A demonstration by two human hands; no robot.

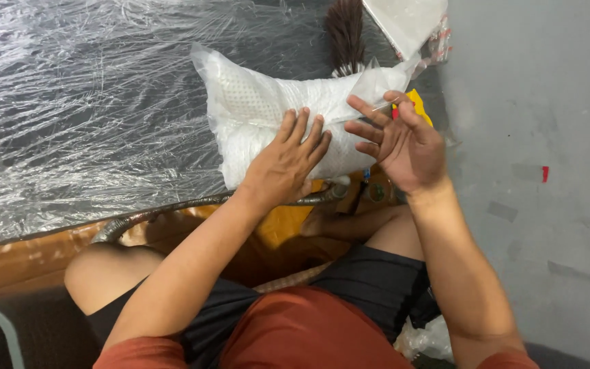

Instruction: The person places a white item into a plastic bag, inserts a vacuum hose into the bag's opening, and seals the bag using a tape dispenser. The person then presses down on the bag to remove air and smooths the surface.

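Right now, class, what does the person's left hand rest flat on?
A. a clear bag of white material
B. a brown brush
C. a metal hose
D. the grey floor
A: the left hand lies palm down on the clear bag packed with white material.

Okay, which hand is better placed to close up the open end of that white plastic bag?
Probably the right hand: it is already at the open end of the white bag, fingers spread on the loose plastic. The left hand lies flat on the bag's middle, pinning it.

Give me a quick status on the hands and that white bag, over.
Left hand flat on the white plastic bag. Right hand open-fingered at the bag's right end. Brown brush behind the bag, grey hose in front.
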